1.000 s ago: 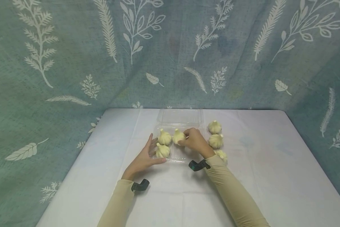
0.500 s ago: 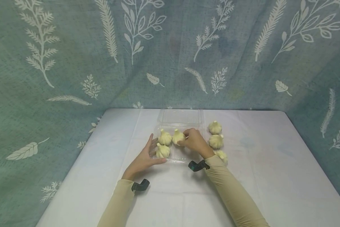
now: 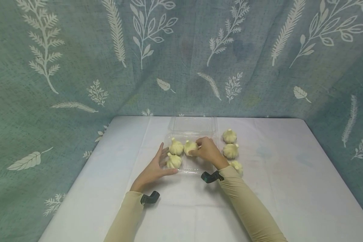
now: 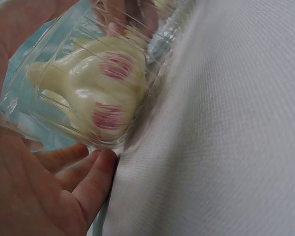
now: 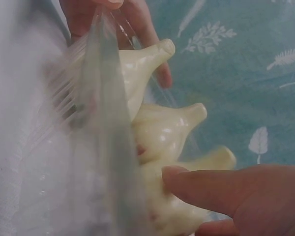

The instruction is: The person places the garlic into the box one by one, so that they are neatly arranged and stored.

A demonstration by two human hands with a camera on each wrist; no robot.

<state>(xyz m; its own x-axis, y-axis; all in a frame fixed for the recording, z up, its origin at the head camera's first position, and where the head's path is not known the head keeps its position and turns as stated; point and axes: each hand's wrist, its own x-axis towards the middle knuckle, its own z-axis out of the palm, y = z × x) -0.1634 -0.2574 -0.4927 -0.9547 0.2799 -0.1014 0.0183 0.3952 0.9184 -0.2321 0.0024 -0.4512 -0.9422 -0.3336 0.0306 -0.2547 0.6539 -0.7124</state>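
In the head view my right hand (image 3: pixel 210 151) pinches a garlic bulb (image 3: pixel 190 148) between thumb and fingers, inside the clear plastic box (image 3: pixel 196 168). The right wrist view shows my thumb (image 5: pixel 201 189) pressed on that bulb (image 5: pixel 167 201). Left of it sit two more bulbs, a back one (image 3: pixel 176 147) and a front one (image 3: pixel 173 161). My left hand (image 3: pixel 152 171) spans the box's left corner, thumb along the front rim and straight fingers against the left side. In the left wrist view, those fingers (image 4: pixel 96 182) touch the wall beside a purple-streaked bulb (image 4: pixel 93 88).
The box's hinged lid (image 3: pixel 193 124) lies folded back toward the curtain. Right of the box, three garlic bulbs stand in a row on the white tablecloth (image 3: pixel 278 188): a back one (image 3: pixel 229 136), a middle one (image 3: pixel 230 151) and a front one (image 3: pixel 237 166), partly behind the right forearm.
The bulb in my right hand has sunk slightly and its stem sits a little lower, tipped left. My left hand and the other bulbs stay put.
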